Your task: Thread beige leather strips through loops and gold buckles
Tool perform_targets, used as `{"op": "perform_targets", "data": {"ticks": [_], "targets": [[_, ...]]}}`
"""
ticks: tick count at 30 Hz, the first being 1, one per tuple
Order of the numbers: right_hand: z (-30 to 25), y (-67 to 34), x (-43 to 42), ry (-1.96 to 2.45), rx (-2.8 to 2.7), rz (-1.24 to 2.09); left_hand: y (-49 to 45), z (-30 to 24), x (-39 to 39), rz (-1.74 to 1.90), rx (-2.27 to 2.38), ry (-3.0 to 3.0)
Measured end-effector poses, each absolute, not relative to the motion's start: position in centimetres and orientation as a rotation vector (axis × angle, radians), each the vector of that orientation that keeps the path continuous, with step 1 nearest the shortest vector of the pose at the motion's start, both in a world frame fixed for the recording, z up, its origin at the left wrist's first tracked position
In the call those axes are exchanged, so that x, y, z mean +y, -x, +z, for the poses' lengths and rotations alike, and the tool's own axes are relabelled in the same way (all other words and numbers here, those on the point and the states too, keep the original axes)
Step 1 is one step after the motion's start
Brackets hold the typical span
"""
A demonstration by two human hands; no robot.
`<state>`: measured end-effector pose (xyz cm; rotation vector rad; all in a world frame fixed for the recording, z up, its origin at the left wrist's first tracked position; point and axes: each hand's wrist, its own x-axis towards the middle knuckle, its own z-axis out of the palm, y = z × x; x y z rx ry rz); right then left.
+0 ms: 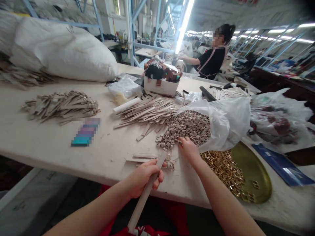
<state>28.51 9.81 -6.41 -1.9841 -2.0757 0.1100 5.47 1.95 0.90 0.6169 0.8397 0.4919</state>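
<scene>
My left hand is closed round a long beige strap that slants down toward my lap, with a gold buckle at its upper end by the table edge. My right hand reaches into a heap of small beige loops spilling from a white plastic bag; its fingers are curled at the heap's near edge, and what they pinch is hidden. A few loose straps lie just ahead of my left hand.
A gold tray of gold buckles sits at right. Piles of beige straps and finished straps lie on the pale table. A large white sack, a white box and another person are beyond.
</scene>
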Motion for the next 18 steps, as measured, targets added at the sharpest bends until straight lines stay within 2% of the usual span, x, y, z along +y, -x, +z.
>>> {"op": "perform_targets", "data": {"ticks": [9, 14, 16, 18], "targets": [[-6.2, -27.7, 6.2, 1.947, -1.875, 0.279, -5.5, 0.1, 1.3, 0.471, 0.888, -0.737], [-4.2, -24.1, 2.6, 1.354, -0.987, 1.205, -5.9, -0.8, 0.5, 0.543, 0.934, -1.025], [-3.2, -22.8, 1.5, 1.134, -0.7, 1.416, -6.1, -1.0, 0.4, 0.562, 0.956, -1.14], [-2.3, -21.6, 0.6, 1.016, -0.519, 1.493, -6.2, -1.2, 0.2, 0.574, 0.974, -1.235]]}}
